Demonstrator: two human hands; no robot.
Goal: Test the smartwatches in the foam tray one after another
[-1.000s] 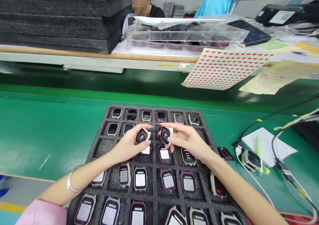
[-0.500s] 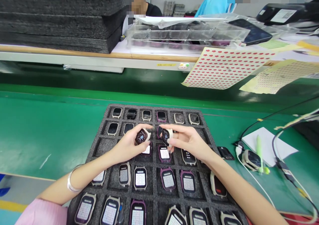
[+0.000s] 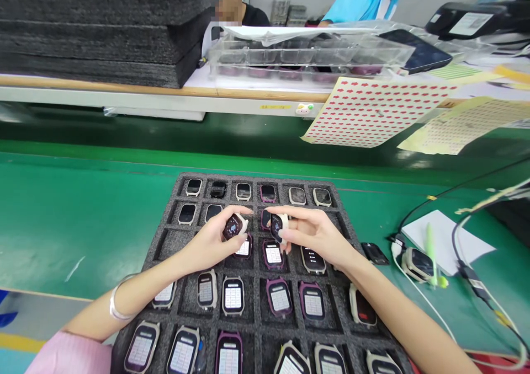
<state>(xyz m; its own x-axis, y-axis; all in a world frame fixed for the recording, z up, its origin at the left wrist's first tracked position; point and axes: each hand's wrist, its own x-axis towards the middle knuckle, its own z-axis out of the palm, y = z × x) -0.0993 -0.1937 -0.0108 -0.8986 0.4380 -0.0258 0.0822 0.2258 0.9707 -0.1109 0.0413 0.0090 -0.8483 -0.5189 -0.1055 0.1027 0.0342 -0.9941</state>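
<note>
A black foam tray (image 3: 165, 236) with square pockets lies on the green belt and holds several smartwatch bodies, some with lit screens. Over the tray's middle, my left hand (image 3: 211, 241) pinches a beige watch body (image 3: 234, 226) with its screen lit. My right hand (image 3: 317, 233) pinches a second beige watch body (image 3: 278, 226) close beside it, tilted on edge. The two watches are a few centimetres apart.
A watch on a charging cable (image 3: 416, 265) lies right of the tray beside white paper (image 3: 447, 241) and a green pen. Sticker sheets (image 3: 372, 112) hang off the far bench. Stacked black foam (image 3: 103, 26) and clear trays (image 3: 306, 54) sit there; two people stand behind.
My right hand has turned its watch more on edge and drawn it slightly toward the left one. My left hand stays nearly still.
</note>
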